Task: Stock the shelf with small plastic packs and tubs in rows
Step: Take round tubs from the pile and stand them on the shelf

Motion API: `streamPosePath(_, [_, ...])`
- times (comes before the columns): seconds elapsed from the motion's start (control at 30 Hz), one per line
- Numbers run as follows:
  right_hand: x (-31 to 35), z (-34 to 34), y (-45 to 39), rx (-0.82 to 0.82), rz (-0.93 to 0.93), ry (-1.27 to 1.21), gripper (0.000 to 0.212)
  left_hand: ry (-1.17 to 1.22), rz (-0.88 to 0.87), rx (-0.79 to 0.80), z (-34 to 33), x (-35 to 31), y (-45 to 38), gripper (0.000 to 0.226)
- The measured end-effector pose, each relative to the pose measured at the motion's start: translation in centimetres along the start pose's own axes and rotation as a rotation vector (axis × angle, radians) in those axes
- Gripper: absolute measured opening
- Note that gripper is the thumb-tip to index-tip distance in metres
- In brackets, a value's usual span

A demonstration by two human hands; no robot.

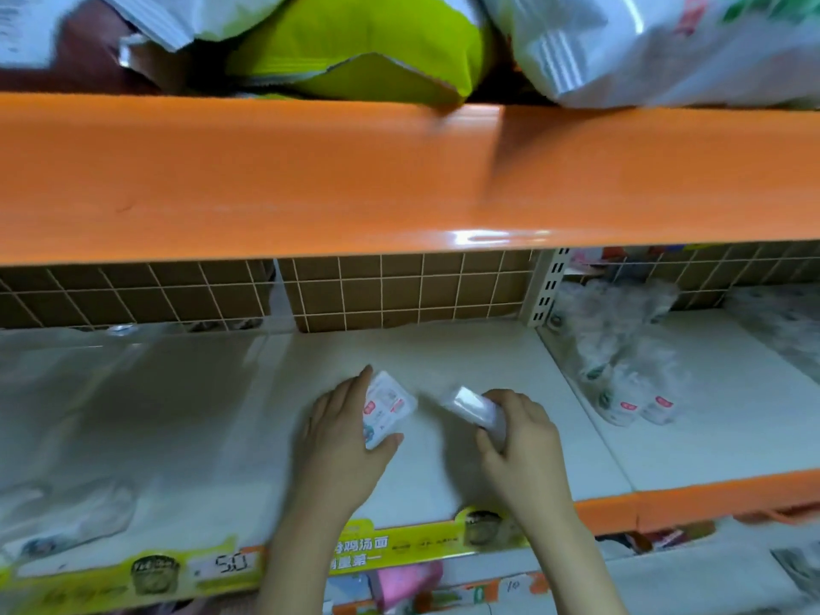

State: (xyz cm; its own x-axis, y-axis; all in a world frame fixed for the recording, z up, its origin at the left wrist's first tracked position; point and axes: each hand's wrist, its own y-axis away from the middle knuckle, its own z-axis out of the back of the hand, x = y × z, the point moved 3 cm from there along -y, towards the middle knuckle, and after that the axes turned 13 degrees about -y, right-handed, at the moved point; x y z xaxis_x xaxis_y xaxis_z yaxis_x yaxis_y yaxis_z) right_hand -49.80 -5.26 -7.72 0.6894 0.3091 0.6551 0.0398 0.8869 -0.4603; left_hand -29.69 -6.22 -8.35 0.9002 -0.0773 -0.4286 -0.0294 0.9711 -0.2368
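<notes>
Both my hands are reached in over the pale shelf point(443, 348), each with a small plastic pack. My left hand point(341, 432) has its grip clamped on a white pack point(386, 408) with red and grey print on its face: fingers along the far left edge, thumb curled under the near corner, the pack tilted with its printed side turned up and to the right. My right hand point(519, 437) has its grip clamped on a second pack point(475, 408), clear and glossy, which sticks out from my fingers toward the left and back; my fingers curl over it and my thumb presses from below. The two packs are near each other but apart, and whether either touches the shelf I cannot tell. The middle of the shelf under my hands is bare board. To the left lies a spread of clear plastic wrap point(124, 392), blurred. To the right, past the slotted upright point(548, 286), stands a cluster of small tubs with red labels point(630, 401) in crumpled clear film. A wire grid point(390, 286) backs the shelf, with brown cardboard behind it. Above runs a broad orange shelf edge point(355, 170), carrying a lime-green bag point(368, 42) and a white bag point(643, 46). A yellow price strip point(399, 552) lines the front edge by my wrists.
</notes>
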Motion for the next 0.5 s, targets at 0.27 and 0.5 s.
streamPosePath(0.27, [-3.6, 5.0, -1.4, 0.093, 0.068, -0.099, 0.032, 0.097, -0.044, 0.014, -2.0, -6.8, -0.5, 0.085])
streamPosePath(0.5, [-10.6, 13.3, -1.5, 0.214, 0.169, -0.058, 0.031, 0.244, -0.031, -0.216, -5.6, -17.6, 1.4, 0.078])
